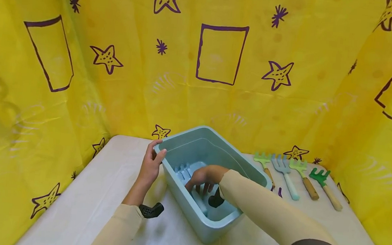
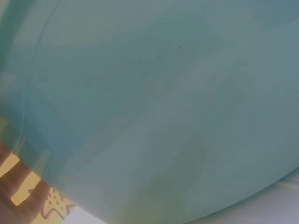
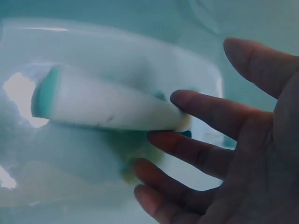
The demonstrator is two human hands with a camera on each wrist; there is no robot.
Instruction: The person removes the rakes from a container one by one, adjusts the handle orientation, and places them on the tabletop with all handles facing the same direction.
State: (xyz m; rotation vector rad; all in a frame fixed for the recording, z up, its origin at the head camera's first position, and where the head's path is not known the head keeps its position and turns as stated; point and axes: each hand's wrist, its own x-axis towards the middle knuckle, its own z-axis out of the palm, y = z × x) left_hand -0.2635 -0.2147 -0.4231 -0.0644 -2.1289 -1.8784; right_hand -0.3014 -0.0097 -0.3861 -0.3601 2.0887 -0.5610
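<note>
A light blue plastic tub (image 1: 183, 211) stands on the table. My left hand (image 1: 151, 161) holds its far left corner, thumb over the rim and fingers outside; the left wrist view shows these fingers (image 2: 30, 203) against the tub wall (image 2: 159, 102). My right hand (image 1: 205, 177) reaches down inside the tub. Its fingers (image 3: 205, 107) are spread, with fingertips at the narrow end of a pale handle (image 3: 107, 102) with a teal butt. In the head view, pale blue tines (image 1: 182, 172) and the handle (image 1: 199, 202) of a hand fork lie on the tub floor, partly behind the right hand.
Right of the tub lie several garden hand forks: a light green one (image 1: 268, 171) partly behind the tub, a pale blue one (image 1: 287, 177), another light green one (image 1: 304, 178) and a dark green one (image 1: 326, 188). A yellow patterned curtain (image 1: 215, 104) encloses the white table (image 1: 108, 169).
</note>
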